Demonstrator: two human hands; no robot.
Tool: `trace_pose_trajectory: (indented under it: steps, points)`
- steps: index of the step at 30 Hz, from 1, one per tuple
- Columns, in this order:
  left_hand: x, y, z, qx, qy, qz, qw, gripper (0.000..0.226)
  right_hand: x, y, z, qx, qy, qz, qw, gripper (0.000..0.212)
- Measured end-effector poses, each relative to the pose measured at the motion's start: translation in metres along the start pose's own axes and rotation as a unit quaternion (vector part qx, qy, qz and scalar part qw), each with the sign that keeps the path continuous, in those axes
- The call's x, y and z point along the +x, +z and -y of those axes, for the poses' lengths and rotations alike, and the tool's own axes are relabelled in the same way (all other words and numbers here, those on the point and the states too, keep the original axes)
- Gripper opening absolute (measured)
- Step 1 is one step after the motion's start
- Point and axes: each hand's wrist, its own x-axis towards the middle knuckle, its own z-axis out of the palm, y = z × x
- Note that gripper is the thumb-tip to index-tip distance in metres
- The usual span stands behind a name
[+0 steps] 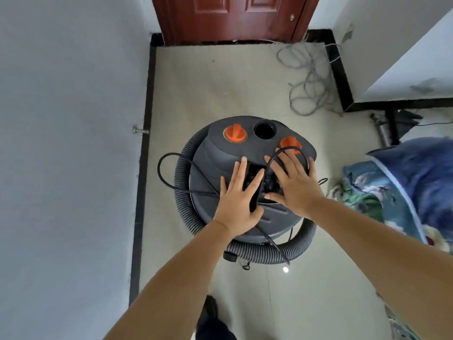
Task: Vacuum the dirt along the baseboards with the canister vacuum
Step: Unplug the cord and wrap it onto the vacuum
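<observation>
A dark grey canister vacuum (pixel 220 153) stands on the floor in front of me, seen from above, with two orange knobs (pixel 234 133) and a round black port on its lid. A grey ribbed hose (pixel 264 251) coils around its body. A black power cord (pixel 169 185) loops over the lid and hangs down the front. My left hand (pixel 239 200) lies on the lid with its fingers spread over the cord at the handle recess. My right hand (pixel 291 182) rests flat beside it, fingers apart. A black baseboard (pixel 144 143) runs along the left wall.
A brown door (pixel 232 18) closes the far end of the narrow floor. Tangled grey cables (pixel 308 77) lie by the right baseboard. A blue and green patterned bedding bundle (pixel 397 190) sits at the right. A metal doorstop (pixel 139 130) juts from the left wall.
</observation>
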Motion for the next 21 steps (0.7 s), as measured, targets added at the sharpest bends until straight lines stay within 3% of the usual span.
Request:
trace_pose_trajectory:
  steps: [12, 21]
  points:
    - [0.250, -0.027, 0.004, 0.054, 0.167, 0.103, 0.979, 0.080, 0.123, -0.040, -0.115, 0.049, 0.204, -0.001, 0.978, 0.087]
    - [0.409, -0.008, -0.049, 0.074, 0.274, 0.179, 0.942, 0.083, 0.170, -0.051, -0.230, 0.099, 0.330, -0.006, 0.939, 0.086]
